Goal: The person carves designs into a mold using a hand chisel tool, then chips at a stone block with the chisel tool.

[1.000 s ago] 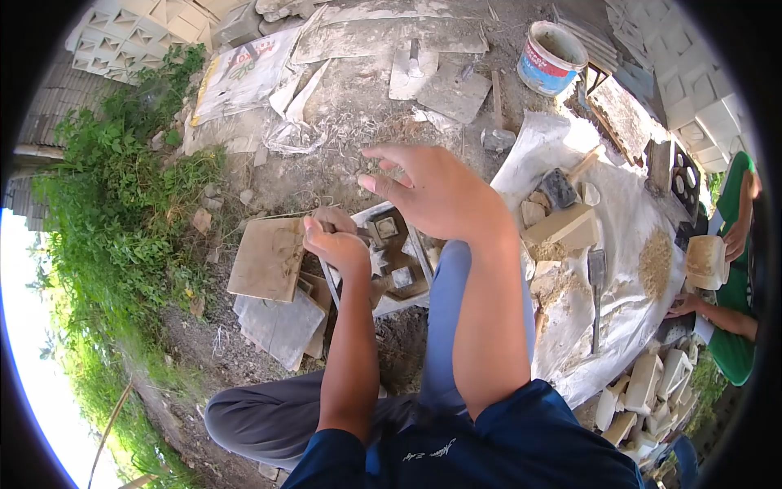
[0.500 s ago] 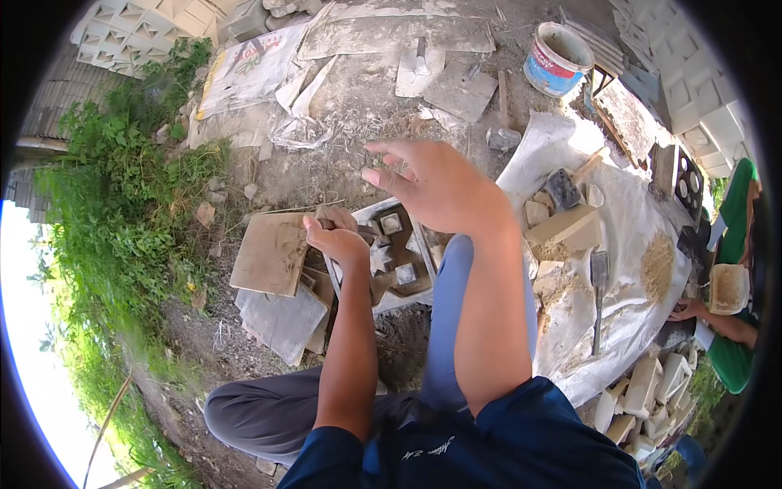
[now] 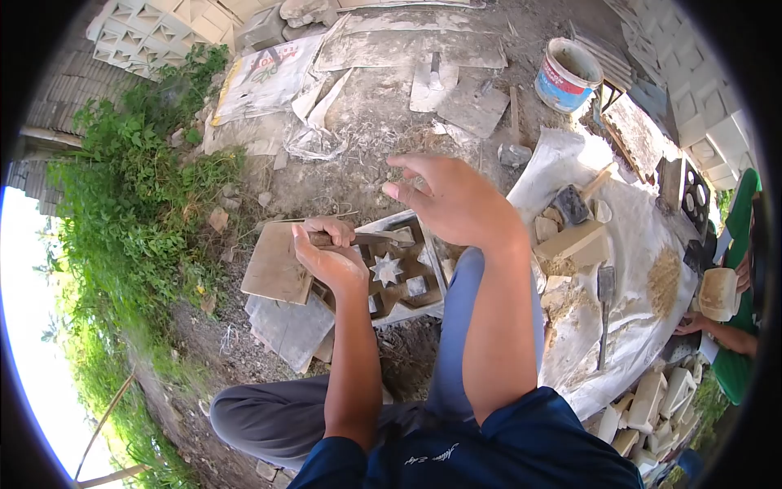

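My left hand (image 3: pixel 332 257) is closed around the handle of a small trowel (image 3: pixel 371 239). Its narrow blade points right, over the upper part of a mould (image 3: pixel 436 273). Inside that box-like mould are a pale star-shaped piece (image 3: pixel 386 270) and small square blocks (image 3: pixel 416 285). Above and to the right of the mould, my right hand (image 3: pixel 456 200) is raised with thumb and fingers apart, holding nothing. A flat square board (image 3: pixel 273 265) lies just left of my left hand, over grey slabs (image 3: pixel 293 322).
At right, a white sheet (image 3: pixel 635 212) carries a cream block (image 3: pixel 574 240), a brush-like tool (image 3: pixel 604 301) and sand (image 3: pixel 668 281). A bucket (image 3: pixel 568 75) stands at the back right. A co-worker's hand (image 3: pixel 692 323) is beside a cream block (image 3: pixel 719 293). Plants (image 3: pixel 138 212) grow at left.
The trowel's blade now shows over the mould, and my left hand has shifted a little left against it. My right hand stays raised. The whole view has shifted slightly.
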`<state>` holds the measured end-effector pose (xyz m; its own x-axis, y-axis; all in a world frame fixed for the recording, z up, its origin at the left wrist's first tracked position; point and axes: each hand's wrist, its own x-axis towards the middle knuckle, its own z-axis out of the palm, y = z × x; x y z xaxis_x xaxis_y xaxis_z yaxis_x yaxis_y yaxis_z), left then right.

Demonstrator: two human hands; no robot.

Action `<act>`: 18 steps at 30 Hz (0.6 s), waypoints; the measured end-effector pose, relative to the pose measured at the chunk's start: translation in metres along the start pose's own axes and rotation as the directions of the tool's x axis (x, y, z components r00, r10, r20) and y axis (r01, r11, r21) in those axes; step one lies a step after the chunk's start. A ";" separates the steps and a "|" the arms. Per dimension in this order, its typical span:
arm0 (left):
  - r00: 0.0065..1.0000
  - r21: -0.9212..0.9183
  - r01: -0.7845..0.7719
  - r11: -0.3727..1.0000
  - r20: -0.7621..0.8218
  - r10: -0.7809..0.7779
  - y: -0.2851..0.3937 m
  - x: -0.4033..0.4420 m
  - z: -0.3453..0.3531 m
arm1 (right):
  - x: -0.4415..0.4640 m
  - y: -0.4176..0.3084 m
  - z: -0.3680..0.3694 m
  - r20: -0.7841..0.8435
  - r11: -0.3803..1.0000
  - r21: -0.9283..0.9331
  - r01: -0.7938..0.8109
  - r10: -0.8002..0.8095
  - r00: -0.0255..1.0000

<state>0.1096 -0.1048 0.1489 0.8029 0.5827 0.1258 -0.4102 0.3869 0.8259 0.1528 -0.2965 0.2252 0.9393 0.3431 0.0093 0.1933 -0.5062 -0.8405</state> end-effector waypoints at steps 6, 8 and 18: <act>0.997 0.127 -0.074 0.989 0.006 0.074 0.004 -0.023 0.004 | 0.001 -0.002 -0.003 0.035 1.000 0.022 -0.005 0.004 0.999; 0.996 0.223 -0.088 0.971 0.027 0.084 0.004 -0.025 0.005 | 0.001 -0.005 -0.003 0.034 0.997 0.071 -0.023 0.021 0.999; 0.983 0.225 -0.179 0.958 0.083 0.165 0.006 -0.041 0.007 | 0.000 0.002 0.001 0.064 0.998 0.062 -0.031 0.027 0.998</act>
<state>0.0778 -0.1314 0.1525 0.7573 0.5775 0.3051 -0.4394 0.1048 0.8922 0.1532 -0.2970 0.2233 0.9239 0.3795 -0.0479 0.1463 -0.4662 -0.8725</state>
